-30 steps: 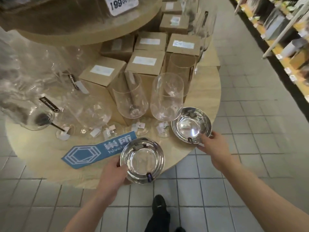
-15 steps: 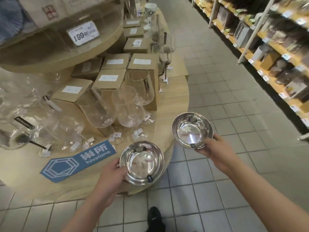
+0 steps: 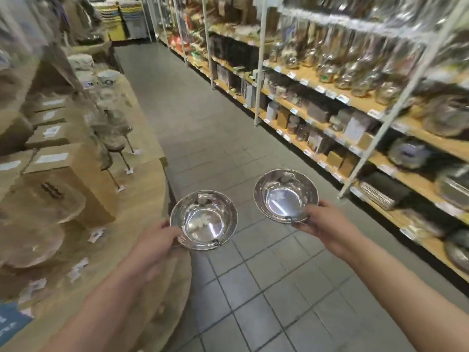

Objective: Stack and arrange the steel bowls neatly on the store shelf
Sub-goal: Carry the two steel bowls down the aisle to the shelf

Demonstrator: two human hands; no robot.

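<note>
I carry two shiny steel bowls over the tiled aisle floor, both mouth up. My left hand [image 3: 154, 243] grips the near rim of the left steel bowl [image 3: 203, 219], which hangs just off the edge of the round wooden table. My right hand [image 3: 323, 224] pinches the near rim of the right steel bowl [image 3: 285, 195], held a little higher and farther out. The two bowls are apart, about a hand's width between them.
The round wooden display table [image 3: 142, 179] with cardboard boxes [image 3: 73, 179] and stemmed wine glasses [image 3: 115, 146] is on my left. Long store shelves [image 3: 380, 158] packed with goods run along the right. A grey tiled aisle [image 3: 203, 118] lies ahead.
The view has swung right, from the table toward the aisle and shelves. Both bowls were lifted off the table and now hang over the floor, still held in my hands.
</note>
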